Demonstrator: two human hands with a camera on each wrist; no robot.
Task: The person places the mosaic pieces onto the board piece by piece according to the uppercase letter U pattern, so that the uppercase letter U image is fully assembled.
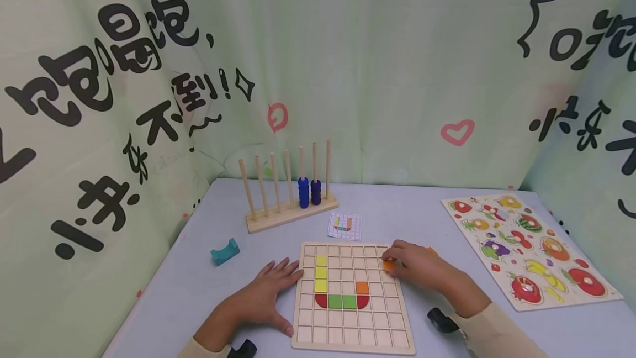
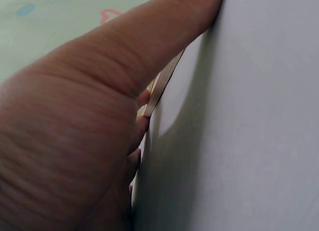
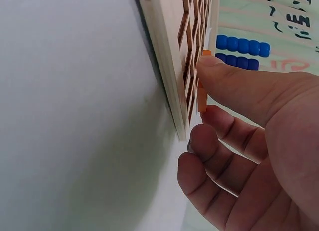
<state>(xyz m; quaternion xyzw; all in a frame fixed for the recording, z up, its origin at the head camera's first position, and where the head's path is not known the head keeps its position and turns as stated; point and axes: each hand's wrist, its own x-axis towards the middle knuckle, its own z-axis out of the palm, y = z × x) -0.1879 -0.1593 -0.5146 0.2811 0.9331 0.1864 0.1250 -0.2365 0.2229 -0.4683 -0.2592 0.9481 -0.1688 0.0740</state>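
Observation:
A wooden grid board (image 1: pixel 338 336) lies on the table with three yellow square tiles (image 1: pixel 321 273), two rounded red tiles (image 1: pixel 321 300), two green tiles (image 1: pixel 335 301) and an orange tile (image 1: pixel 362 288) in its cells. My right hand (image 1: pixel 414 264) pinches another orange square tile (image 3: pixel 202 99) between thumb and fingers, over the board's upper right corner. With fingers spread, my left hand (image 1: pixel 265 297) rests against the board's left edge, thumb near the lower corner. Just behind the board is a small pattern card (image 1: pixel 344 226) with a similar coloured shape.
A wooden peg stand (image 1: pixel 293 213) with blue beads (image 1: pixel 303 193) and purple beads (image 1: pixel 316 192) stands at the back. A teal curved block (image 1: pixel 225 252) lies at the left. On the right is a fruit picture board (image 1: pixel 531 253). Something orange (image 1: pixel 431 250) shows behind the right hand.

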